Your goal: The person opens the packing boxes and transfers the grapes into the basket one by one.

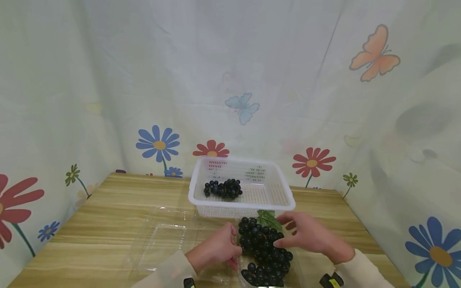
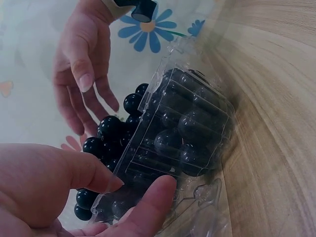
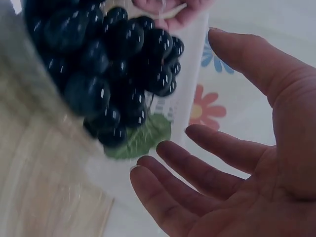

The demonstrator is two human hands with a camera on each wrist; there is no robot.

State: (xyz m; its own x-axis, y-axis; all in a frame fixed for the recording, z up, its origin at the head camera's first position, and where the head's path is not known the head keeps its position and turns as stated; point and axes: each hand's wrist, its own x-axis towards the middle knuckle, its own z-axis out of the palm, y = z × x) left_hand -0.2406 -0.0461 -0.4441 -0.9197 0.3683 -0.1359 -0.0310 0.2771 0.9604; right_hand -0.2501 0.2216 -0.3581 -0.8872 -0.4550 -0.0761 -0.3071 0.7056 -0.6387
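A large bunch of black grapes (image 1: 264,244) with a green leaf (image 1: 269,219) lies in a clear plastic box (image 2: 170,126), heaped above its rim. My left hand (image 1: 220,245) is at the box's left side, and the left wrist view shows its thumb and a finger pinching the box's edge. On the other side, my right hand (image 1: 307,234) is beside the grapes with its fingers spread and bent a little. In the right wrist view that hand (image 3: 237,163) holds nothing, its fingertips near the leaf.
Behind the box stands a white perforated basket (image 1: 241,205) with a smaller bunch of dark grapes (image 1: 224,189) inside. A clear plastic lid or tray (image 1: 167,226) lies to the left on the wooden table (image 1: 90,224). A flower-printed curtain (image 1: 187,80) hangs around the table.
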